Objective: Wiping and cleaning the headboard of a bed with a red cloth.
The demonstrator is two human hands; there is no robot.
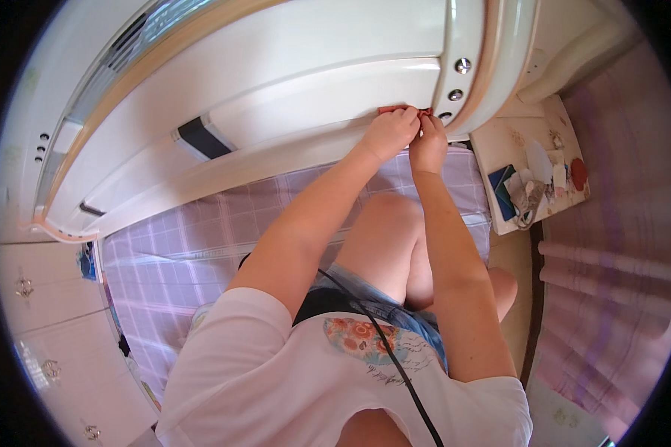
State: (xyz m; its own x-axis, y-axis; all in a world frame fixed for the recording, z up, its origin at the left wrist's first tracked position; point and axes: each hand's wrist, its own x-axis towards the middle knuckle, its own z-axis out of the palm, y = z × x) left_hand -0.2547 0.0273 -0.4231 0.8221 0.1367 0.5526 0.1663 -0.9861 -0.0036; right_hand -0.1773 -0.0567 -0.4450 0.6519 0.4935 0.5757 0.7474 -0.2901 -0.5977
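Both hands meet at the lower right part of a glossy white headboard (335, 84), beside its column of round metallic studs. My left hand (394, 131) grips a small red item (392, 109), perhaps cloth or ribbon, whose flat end sticks out to the left. Close against it, my right hand (429, 142) pinches the dark red, bunched part at the right. The fingers hide most of the item, and whether it is fixed to the headboard I cannot tell.
Below the headboard lies a purple checked bedsheet (201, 240). A bedside table (483, 162) at the right bears a dark booklet (502, 193), papers and a round red object (579, 173). Pink curtains (604, 290) hang beyond. A black cable (391, 352) crosses my shirt.
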